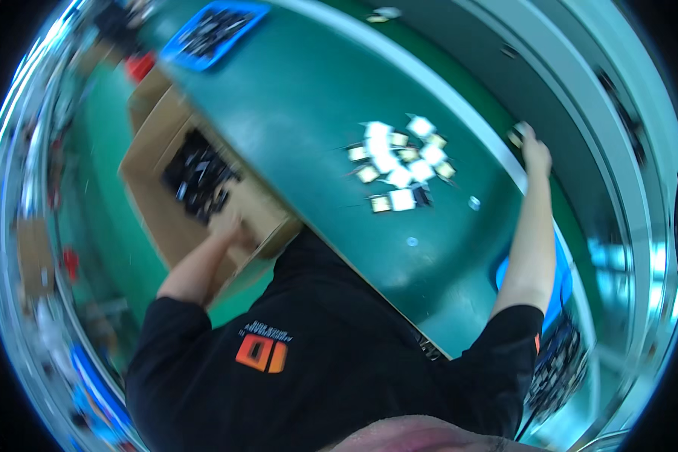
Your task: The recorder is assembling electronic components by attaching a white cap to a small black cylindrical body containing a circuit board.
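My left hand (232,228) is down inside an open cardboard box (147,203), beside a pile of small black parts (200,177). Motion smears its fingers, so what they do is hard to make out. Far to the right, beyond the white rail, my right hand (536,154) is closed at the fingertips on a small pale block (517,135) with a yellowish side. Between the hands, a loose cluster of white and cream flat pieces (384,157) lies on the green table (309,98). Thin wires stick out from some of these pieces.
A blue tray (260,10) of dark parts sits at the table's far left. The white rail (459,102) borders the table's far side. By my right arm are a blue container (561,282) and a heap of dark cables (561,365). A small pale piece (384,14) lies past the rail.
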A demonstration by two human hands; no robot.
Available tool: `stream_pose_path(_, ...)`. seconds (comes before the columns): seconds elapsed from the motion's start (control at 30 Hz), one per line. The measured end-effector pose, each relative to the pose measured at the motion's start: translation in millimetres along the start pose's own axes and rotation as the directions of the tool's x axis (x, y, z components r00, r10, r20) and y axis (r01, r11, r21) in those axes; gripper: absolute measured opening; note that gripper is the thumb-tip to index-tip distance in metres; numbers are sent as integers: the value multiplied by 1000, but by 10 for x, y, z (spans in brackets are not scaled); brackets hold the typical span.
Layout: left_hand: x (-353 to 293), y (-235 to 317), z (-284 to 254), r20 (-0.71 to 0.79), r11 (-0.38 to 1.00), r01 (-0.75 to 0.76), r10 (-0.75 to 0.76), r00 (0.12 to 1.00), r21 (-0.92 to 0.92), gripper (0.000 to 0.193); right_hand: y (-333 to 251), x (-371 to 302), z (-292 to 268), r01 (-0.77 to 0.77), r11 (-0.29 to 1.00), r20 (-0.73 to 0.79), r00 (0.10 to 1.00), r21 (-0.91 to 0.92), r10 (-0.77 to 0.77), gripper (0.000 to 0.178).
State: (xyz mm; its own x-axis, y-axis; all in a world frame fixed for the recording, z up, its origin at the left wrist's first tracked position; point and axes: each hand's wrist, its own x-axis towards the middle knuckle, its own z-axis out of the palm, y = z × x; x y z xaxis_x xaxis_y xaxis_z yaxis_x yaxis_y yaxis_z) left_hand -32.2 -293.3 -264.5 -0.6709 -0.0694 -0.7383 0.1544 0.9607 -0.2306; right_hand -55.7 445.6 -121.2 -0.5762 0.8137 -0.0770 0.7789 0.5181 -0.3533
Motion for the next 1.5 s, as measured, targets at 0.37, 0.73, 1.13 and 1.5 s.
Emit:
stream_pose_path(0.37,616,-175,-624,-552,877,-122,-179,815,-466,52,-116,-209,85,306,716,-248,950,628,-188,46)
stream_pose_path(0.73,918,-198,-566,-714,709,-378,-252,653,-595,48,-42,-2490,-557,28,144,26,932,989,-363,40)
stream_pose_path(1.13,-1627,809,-2243,-997,-258,-963,-53,-64,75,38,-94,-3334,-443,162,-127,-205,824,979,-528,38)
stream_pose_path(1.5,-2117,1998,-2288,-806,-521,-816,579,-123,-249,50,-510,-3453,-1004,619,220,-351,663,754,-661,31)
